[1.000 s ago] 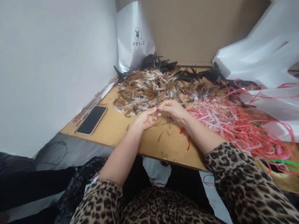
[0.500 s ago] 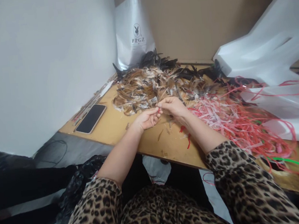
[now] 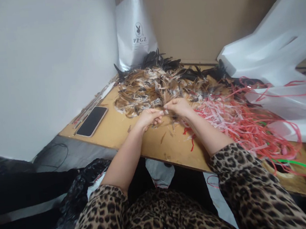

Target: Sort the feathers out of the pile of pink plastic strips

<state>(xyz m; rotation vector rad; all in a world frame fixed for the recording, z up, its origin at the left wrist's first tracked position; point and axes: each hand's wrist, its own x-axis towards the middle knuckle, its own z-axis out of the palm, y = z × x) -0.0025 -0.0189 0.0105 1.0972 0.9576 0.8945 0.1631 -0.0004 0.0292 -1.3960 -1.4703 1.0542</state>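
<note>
My left hand (image 3: 148, 118) and my right hand (image 3: 179, 107) meet fingertip to fingertip at the near edge of a heap of brown, white and black feathers (image 3: 155, 87) on a wooden table (image 3: 133, 136). Both hands are closed in a pinch on a small bunch of feathers (image 3: 166, 112) held between them. A tangle of pink and red strips (image 3: 238, 123) lies just right of my right hand. Loose feather bits lie on the table below the hands.
A black phone (image 3: 91, 121) lies at the table's left side beside thin sticks (image 3: 94, 102). A white bag marked PPGZ (image 3: 136, 32) stands at the back corner. White plastic sheeting (image 3: 278, 61) fills the right. A green strip (image 3: 297, 163) lies near the right front edge.
The hands have drawn a little closer together and shifted slightly towards the feather heap. The left hand has turned from palm up to a tighter pinch.
</note>
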